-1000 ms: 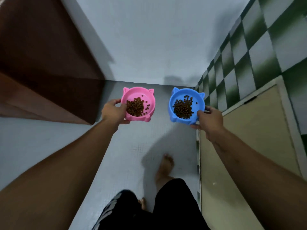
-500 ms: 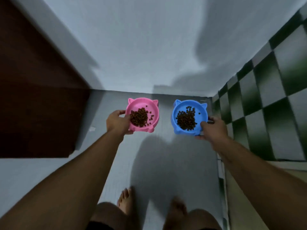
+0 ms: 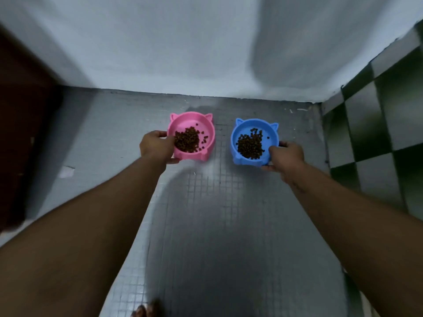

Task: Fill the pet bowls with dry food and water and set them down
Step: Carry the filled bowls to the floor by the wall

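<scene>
A pink cat-eared bowl [image 3: 194, 123] holds a heap of brown dry food [image 3: 187, 139]. My left hand [image 3: 156, 146] grips its left rim, thumb over the edge. A blue cat-eared bowl [image 3: 254, 126] to the right also holds brown dry food [image 3: 250, 144]; my right hand [image 3: 286, 155] grips its near right rim. Both bowls are low over the grey tiled floor [image 3: 219, 202] near the far wall, side by side with a gap between them. Whether they touch the floor I cannot tell.
A pale wall [image 3: 183, 42] closes the far side. A dark wooden door or cabinet [image 3: 20, 133] stands at the left. Green and white checkered tiles [image 3: 377, 122] cover the right wall. My toes [image 3: 146, 311] show at the bottom edge. A small white scrap [image 3: 66, 171] lies on the floor.
I have stepped closer to the wall and bent down. Both bowls have moved lower toward the floor, still held in my hands.
</scene>
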Motion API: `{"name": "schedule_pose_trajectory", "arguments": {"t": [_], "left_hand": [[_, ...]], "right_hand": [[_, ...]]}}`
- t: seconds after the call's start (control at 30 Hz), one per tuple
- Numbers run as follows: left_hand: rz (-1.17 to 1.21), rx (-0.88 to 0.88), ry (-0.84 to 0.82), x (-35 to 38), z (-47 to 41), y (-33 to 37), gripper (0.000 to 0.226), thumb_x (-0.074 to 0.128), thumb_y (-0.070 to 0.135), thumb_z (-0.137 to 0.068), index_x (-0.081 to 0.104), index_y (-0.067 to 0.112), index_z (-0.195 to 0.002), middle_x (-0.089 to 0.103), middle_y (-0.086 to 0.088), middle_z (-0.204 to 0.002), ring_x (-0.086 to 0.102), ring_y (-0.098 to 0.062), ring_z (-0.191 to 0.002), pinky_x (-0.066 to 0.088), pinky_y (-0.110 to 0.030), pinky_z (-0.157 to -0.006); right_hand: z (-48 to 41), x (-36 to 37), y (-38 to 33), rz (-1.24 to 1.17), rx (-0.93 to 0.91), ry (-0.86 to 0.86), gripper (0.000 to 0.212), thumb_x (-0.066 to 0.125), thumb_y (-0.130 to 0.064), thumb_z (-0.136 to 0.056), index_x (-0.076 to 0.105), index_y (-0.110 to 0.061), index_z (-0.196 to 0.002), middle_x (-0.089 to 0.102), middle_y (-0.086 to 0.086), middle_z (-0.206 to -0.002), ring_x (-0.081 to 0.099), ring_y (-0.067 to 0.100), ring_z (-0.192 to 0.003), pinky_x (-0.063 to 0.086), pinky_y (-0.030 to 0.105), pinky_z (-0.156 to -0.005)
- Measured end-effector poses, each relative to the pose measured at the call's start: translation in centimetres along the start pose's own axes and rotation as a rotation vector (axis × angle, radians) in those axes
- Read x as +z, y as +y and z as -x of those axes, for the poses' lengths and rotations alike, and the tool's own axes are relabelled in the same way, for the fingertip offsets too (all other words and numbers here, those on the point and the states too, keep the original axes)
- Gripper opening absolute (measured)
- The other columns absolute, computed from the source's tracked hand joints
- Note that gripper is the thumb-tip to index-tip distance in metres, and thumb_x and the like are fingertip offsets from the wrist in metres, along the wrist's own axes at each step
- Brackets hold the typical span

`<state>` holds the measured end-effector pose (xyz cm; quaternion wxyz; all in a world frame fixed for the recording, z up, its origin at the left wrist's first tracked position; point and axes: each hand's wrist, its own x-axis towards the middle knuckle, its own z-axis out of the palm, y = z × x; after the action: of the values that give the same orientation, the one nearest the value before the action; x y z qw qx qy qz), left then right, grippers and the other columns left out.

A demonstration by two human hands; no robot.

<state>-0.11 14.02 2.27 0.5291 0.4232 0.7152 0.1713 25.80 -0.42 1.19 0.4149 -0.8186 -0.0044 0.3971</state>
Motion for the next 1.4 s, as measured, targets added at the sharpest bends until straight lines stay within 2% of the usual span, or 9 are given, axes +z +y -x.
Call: {"name": "schedule_pose_trajectory", "arguments": {"t": [0.4,0.53,0.63,0.73,0.9,0.97,1.07,1.27,1.4], "left_hand": [[-0.041,0.025,-0.013,2.7,-5.1,-1.7,0.024,0.064,0.010,-0.099,0.067,0.006,-0.122,0.070,-0.015,-0.110,0.075,-0.029,-0.079,0.065,-0.045,-0.062],[-0.038,-0.008,0.000,3.5,-5.5,-2.5,0.021,0.063,0.011,-0.099,0.066,0.006,-0.120,0.069,-0.014,-0.108,0.076,-0.031,-0.078,0.065,-0.044,-0.057],[-0.061,-0.015,0.006,3.5,-6.1,-3.0,0.024,0.066,0.013,-0.098,0.067,0.006,-0.120,0.071,-0.015,-0.110,0.076,-0.031,-0.078,0.065,-0.043,-0.057],[-0.092,-0.011,-0.025,3.5,-5.9,-3.5,0.027,0.066,0.015,-0.098,0.065,0.005,-0.123,0.070,-0.015,-0.112,0.076,-0.030,-0.081,0.065,-0.042,-0.060],[-0.226,0.072,0.006,1.8,-3.1,-1.2,0.047,0.068,0.027,-0.096,0.056,0.003,-0.134,0.065,-0.012,-0.114,0.069,-0.028,-0.093,0.062,-0.039,-0.074],[-0.291,0.101,0.039,0.3,-0.7,0.3,0.054,0.069,0.029,-0.095,0.052,0.005,-0.141,0.062,-0.015,-0.130,0.066,-0.032,-0.108,0.058,-0.040,-0.087],[-0.374,0.125,0.067,-3.0,4.6,3.1,0.050,0.067,0.026,-0.096,0.053,0.009,-0.141,0.058,-0.015,-0.139,0.060,-0.031,-0.119,0.046,-0.032,-0.085],[-0.498,0.182,-0.012,-10.3,16.6,9.6,0.034,0.067,0.031,-0.095,0.064,0.014,-0.125,0.067,-0.003,-0.107,0.063,-0.015,-0.083,0.049,-0.026,-0.070],[-0.562,0.263,-0.048,-14.4,24.9,16.0,0.031,0.066,0.031,-0.096,0.066,0.015,-0.123,0.064,0.001,-0.099,0.061,-0.018,-0.087,0.047,-0.028,-0.077]], "right_hand": [[-5.0,3.6,0.9,0.074,-0.028,0.036,0.039,0.059,0.000,-0.090,0.056,-0.003,-0.128,0.063,0.020,-0.112,0.070,0.040,-0.080,0.061,0.049,-0.058],[-6.1,3.9,2.0,0.097,-0.018,0.104,0.032,0.063,0.001,-0.086,0.063,-0.006,-0.118,0.066,0.020,-0.108,0.069,0.040,-0.075,0.060,0.054,-0.058],[-7.4,4.3,3.1,0.084,-0.036,0.145,0.018,0.072,-0.010,-0.083,0.061,-0.013,-0.098,0.068,0.016,-0.099,0.069,0.038,-0.075,0.060,0.057,-0.063],[-11.2,4.2,6.0,0.165,-0.099,0.186,0.039,0.075,-0.041,-0.064,0.061,-0.022,-0.094,0.071,0.012,-0.100,0.070,0.037,-0.086,0.060,0.056,-0.074],[-3.3,2.6,2.4,0.316,-0.070,0.198,0.064,0.071,-0.039,-0.088,0.050,-0.004,-0.137,0.058,0.018,-0.135,0.056,0.035,-0.123,0.045,0.036,-0.100],[-0.5,1.6,1.2,0.337,-0.086,0.182,0.065,0.070,-0.040,-0.088,0.049,-0.003,-0.138,0.056,0.021,-0.136,0.055,0.035,-0.124,0.044,0.035,-0.100],[4.7,-0.5,-0.9,0.367,-0.097,0.132,0.064,0.068,-0.044,-0.089,0.050,-0.005,-0.136,0.058,0.020,-0.134,0.056,0.035,-0.122,0.045,0.035,-0.098],[17.8,-6.4,-7.7,0.385,-0.100,0.025,0.053,0.068,-0.040,-0.091,0.053,-0.006,-0.129,0.060,0.014,-0.130,0.060,0.030,-0.114,0.043,0.026,-0.082],[26.6,-10.9,-12.8,0.393,-0.184,-0.033,0.044,0.066,-0.034,-0.092,0.053,-0.009,-0.126,0.061,0.010,-0.125,0.060,0.023,-0.103,0.046,0.027,-0.082]]}}
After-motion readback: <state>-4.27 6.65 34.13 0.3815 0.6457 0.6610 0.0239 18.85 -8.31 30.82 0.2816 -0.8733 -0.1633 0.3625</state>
